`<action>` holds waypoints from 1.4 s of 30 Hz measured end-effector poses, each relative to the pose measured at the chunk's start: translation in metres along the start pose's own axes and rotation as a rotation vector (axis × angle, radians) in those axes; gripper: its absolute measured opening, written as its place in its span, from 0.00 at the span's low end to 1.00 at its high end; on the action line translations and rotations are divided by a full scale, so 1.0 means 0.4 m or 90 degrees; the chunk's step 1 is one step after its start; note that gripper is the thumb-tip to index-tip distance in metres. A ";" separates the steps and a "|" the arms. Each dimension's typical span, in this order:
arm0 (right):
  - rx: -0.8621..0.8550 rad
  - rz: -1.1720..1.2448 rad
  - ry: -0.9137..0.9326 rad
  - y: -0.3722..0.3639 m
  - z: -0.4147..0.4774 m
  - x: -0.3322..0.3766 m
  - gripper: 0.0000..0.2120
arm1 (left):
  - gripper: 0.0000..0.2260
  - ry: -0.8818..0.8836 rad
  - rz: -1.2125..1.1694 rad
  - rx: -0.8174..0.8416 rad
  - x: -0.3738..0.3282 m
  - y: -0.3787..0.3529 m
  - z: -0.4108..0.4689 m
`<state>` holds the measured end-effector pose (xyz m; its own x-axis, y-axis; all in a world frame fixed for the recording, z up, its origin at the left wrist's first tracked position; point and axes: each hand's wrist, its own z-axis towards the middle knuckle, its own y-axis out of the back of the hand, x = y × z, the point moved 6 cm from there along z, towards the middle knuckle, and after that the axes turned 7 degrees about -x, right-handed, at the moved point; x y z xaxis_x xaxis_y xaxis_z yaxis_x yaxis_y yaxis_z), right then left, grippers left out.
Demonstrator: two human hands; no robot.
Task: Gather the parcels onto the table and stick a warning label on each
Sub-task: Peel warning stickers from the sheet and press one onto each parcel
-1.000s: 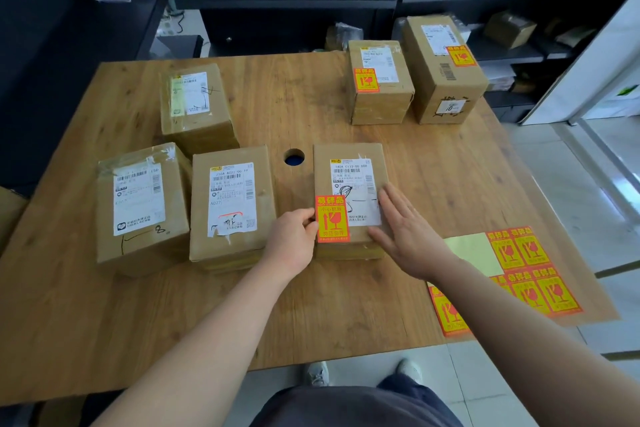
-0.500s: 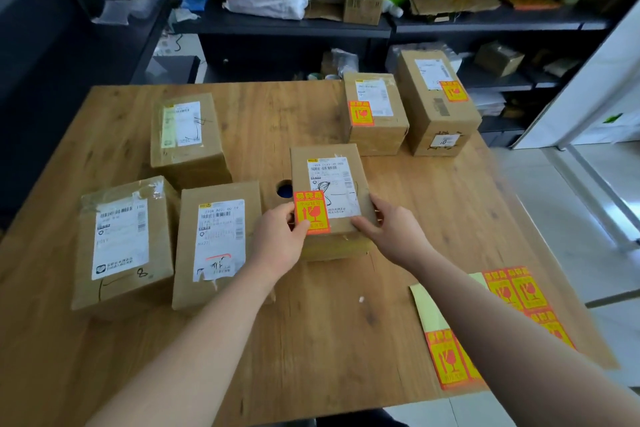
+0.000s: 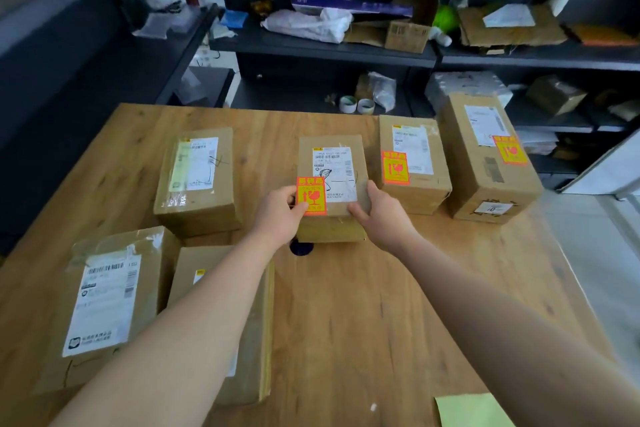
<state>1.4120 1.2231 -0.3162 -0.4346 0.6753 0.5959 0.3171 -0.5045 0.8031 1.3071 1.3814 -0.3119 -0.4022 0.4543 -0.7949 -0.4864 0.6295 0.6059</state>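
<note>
Both hands are closed on the middle parcel (image 3: 332, 163), which sits just past the centre of the surface (image 3: 346, 305), toward 12 o'clock. The left hand (image 3: 280, 215) curls round its near left corner with the thumb on the orange warning label (image 3: 311, 196). The right hand (image 3: 381, 215) grips the near right corner, thumb on top. I cannot tell whether the box is lifted clear or rests on the wood. The round hole (image 3: 301, 248) shows just in front of it, at 6 o'clock from the box.

The sticker is already on, at the near left of the top face, its edge lapping the white shipping slip (image 3: 334, 170). So the step in hand looks like parking this box with the finished ones: the nearer labelled parcel (image 3: 412, 184) at 1 o'clock and the tall labelled parcel (image 3: 485, 166) at 2 o'clock.

To do it well, keep the box level with a hand on each corner. Set it just beside the nearer labelled parcel without nudging it, sticker up and turned the same way as the others. A firm rub of the thumb across the sticker would seat its corners.

Three boxes show no sticker: the far bare parcel (image 3: 197, 180) at 10 o'clock, the taped bare parcel (image 3: 107, 305) at 8, and the half-hidden parcel (image 3: 256, 350) at 7 under the left forearm. The backing sheet (image 3: 471, 409) lies at 5 o'clock, only a pale corner in view.
</note>
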 end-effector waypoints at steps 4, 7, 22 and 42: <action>0.021 -0.055 0.064 -0.037 0.060 0.017 0.19 | 0.12 0.018 -0.037 -0.006 0.033 -0.008 0.063; 0.017 -0.216 0.228 -0.064 0.086 0.054 0.23 | 0.15 0.026 -0.081 -0.011 0.050 -0.017 0.080; 0.162 -0.194 0.324 -0.097 0.240 0.058 0.36 | 0.19 0.010 -0.171 0.012 0.048 -0.075 0.229; 0.041 -0.300 0.287 -0.073 0.254 0.095 0.25 | 0.15 -0.116 0.232 -0.021 -0.020 -0.013 0.237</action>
<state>1.4718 1.3181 -0.3163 -0.8455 0.5178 0.1302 0.0496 -0.1667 0.9848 1.3862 1.4343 -0.3118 -0.4095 0.7502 -0.5191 -0.3630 0.3881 0.8471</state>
